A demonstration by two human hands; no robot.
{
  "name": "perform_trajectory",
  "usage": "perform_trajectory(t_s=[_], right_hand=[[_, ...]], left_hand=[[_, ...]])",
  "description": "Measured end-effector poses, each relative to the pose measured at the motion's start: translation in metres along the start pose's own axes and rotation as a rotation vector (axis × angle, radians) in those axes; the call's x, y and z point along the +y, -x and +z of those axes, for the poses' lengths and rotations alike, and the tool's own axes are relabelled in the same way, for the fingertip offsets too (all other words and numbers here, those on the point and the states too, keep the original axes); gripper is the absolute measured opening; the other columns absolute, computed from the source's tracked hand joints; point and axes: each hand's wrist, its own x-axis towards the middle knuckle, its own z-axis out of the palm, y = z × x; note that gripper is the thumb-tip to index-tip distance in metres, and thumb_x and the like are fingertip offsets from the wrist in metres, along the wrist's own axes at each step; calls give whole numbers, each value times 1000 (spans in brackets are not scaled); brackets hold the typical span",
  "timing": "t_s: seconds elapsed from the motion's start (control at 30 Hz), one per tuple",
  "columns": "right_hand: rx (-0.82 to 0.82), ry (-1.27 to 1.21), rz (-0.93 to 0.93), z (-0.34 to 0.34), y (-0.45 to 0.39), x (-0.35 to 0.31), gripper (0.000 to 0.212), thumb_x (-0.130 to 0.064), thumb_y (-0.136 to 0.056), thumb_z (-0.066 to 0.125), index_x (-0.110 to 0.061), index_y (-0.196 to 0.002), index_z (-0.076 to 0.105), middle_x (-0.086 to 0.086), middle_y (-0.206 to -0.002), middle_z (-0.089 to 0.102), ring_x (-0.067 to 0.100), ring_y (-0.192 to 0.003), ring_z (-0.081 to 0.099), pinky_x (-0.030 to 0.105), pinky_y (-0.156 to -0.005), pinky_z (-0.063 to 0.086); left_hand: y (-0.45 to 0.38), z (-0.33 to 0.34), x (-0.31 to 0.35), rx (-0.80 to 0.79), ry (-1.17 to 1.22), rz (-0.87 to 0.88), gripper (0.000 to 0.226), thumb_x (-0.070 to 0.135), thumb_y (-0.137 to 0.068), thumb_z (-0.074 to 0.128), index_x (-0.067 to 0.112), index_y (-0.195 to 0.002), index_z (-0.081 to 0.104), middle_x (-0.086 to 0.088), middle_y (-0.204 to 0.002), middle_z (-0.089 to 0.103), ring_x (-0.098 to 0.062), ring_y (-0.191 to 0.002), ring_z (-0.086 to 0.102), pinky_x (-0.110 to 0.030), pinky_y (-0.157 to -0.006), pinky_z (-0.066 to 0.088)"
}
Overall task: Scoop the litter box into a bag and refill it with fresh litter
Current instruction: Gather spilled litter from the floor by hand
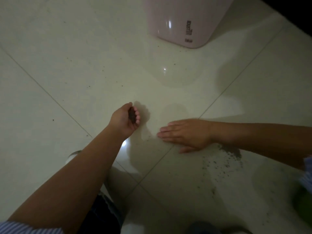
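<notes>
A: Two hands: what is obscured?
B: The pink glossy plastic litter box [185,22] is cropped at the top edge.
A: Grips?
B: The left hand [125,119] cups dark brown litter granules [132,116]; the right hand [184,133] lies flat, fingers pointing left, on the pale tiled floor [67,65] beside a scattered grey litter trail [229,154].

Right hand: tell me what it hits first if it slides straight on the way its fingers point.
The right hand lies flat on the floor, fingers pointing at the cupped left hand holding dark litter. It probably passes just under it; height is unclear.
</notes>
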Motion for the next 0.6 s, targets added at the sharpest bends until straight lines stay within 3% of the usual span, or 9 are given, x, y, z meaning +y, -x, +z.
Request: perform_trajectory(t_s=[0.13, 0.23, 0.33, 0.53, 0.6], right_hand=[[-62, -26, 142, 10, 67, -12, 71, -42, -98, 3, -1, -124, 55, 13, -132, 55, 22, -127, 46, 27, -113, 10], [39, -113, 315, 25, 109, -27, 60, -41, -99, 4, -2, -128, 38, 13, -135, 52, 19, -131, 30, 28, -113, 7], [190, -140, 466, 34, 135, -39, 53, -37, -100, 6, -3, -127, 37, 14, -134, 51, 19, -142, 14, 28, -113, 10], [467, -184, 859, 30, 116, -43, 67, -47, -97, 7, 0, -129, 41, 22, -130, 55, 36, -125, 46, 33, -112, 18], [567, -297, 1105, 28, 108, -47, 77, -53, -93, 9, 3, -135, 39, 23, -141, 42, 38, -133, 36, 34, -114, 14]], left_hand=[[5, 34, -26, -104, -116, -59, 42, 23, -100, 34, 11, -61, 42, 3, -32, 45, -7, -25, 42, -8, -31, 32], [11, 66, -47, -189, -209, -105, 42, 23, -100, 33, 11, -61, 42, 4, -31, 45, -6, -25, 42, -8, -30, 32], [19, 95, -62, -251, -307, -130, 42, 23, -100, 35, 11, -60, 43, 5, -31, 45, -5, -24, 42, -8, -31, 33], [25, 122, -72, -231, -324, -37, 42, 22, -99, 35, 12, -59, 40, 5, -29, 41, -4, -23, 37, -7, -31, 28], [24, 124, -69, -206, -276, 9, 42, 23, -99, 35, 12, -58, 37, 6, -29, 38, -5, -23, 34, -7, -31, 25]])
